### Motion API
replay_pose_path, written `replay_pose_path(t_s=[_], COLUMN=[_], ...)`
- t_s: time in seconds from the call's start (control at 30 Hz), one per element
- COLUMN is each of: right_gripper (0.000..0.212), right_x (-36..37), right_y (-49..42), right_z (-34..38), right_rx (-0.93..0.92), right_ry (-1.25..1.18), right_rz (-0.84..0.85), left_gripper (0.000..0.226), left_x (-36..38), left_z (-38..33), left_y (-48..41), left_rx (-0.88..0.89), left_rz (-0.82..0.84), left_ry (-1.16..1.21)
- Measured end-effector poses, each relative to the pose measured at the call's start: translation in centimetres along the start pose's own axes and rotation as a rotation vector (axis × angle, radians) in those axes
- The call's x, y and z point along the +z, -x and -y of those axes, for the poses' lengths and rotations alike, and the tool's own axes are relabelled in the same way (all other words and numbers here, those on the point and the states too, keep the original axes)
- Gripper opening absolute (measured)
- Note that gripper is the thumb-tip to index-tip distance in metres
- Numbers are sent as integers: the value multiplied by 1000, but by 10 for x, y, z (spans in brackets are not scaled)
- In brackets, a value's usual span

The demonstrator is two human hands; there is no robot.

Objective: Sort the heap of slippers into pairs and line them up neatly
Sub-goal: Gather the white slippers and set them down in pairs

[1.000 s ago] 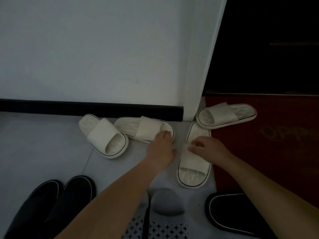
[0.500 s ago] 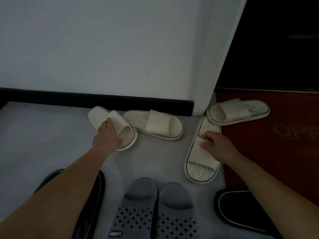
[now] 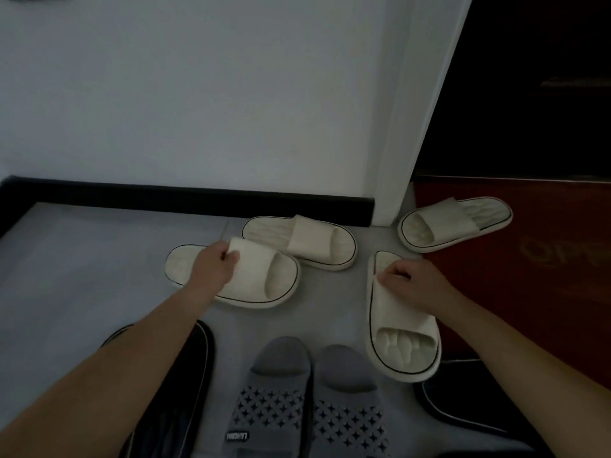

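Note:
Several cream slippers with dark trim lie on the grey floor. My left hand [image 3: 215, 264] grips the strap of the left cream slipper [image 3: 264, 279], which lies sideways with its toe to the right. My right hand [image 3: 410, 282] grips the strap of another cream slipper [image 3: 401, 345] that points toward me. A third cream slipper [image 3: 307, 241] lies by the black baseboard. A fourth cream slipper [image 3: 456, 223] rests on the red mat [image 3: 529, 276].
A grey pair with star cut-outs [image 3: 304, 401] sits at the bottom centre. A black slipper [image 3: 185, 385] lies under my left forearm, another black slipper [image 3: 463, 408] at the lower right. A white wall and door frame [image 3: 420, 127] stand behind; a dark doorway opens at right.
My left hand left the middle slipper, went to the leftmost one, took its strap and turned it so it lies sideways. My right hand stayed on its slipper's strap.

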State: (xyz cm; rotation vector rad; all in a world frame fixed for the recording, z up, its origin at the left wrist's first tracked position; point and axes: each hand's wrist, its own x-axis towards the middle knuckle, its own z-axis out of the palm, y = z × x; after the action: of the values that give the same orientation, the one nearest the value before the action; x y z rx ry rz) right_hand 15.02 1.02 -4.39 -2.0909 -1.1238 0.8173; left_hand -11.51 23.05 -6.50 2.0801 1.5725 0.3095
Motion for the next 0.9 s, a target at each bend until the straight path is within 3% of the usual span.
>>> replay_pose_path(t_s=[0.07,0.2,0.3,0.5,0.9], right_gripper=[17,12,10,17,19], right_x=[1,7,7,13,26], right_y=[6,19,26,38,46], right_z=[10,30,39,44,49], right_rx=[-40,-181,-248,-372,-469], right_ry=[9,95,148,198,307], right_rz=[31,96,102,5,-39], left_gripper=[20,27,31,33,23], left_x=[-8,-35,-37,-17,-11], left_z=[-5,-27,-46,-68,-74], left_y=[17,45,65,87,109], left_rx=[91,360,494,584,664], left_rz=[4,341,458,477,224], left_ry=[44,-47,-183,-263,-204])
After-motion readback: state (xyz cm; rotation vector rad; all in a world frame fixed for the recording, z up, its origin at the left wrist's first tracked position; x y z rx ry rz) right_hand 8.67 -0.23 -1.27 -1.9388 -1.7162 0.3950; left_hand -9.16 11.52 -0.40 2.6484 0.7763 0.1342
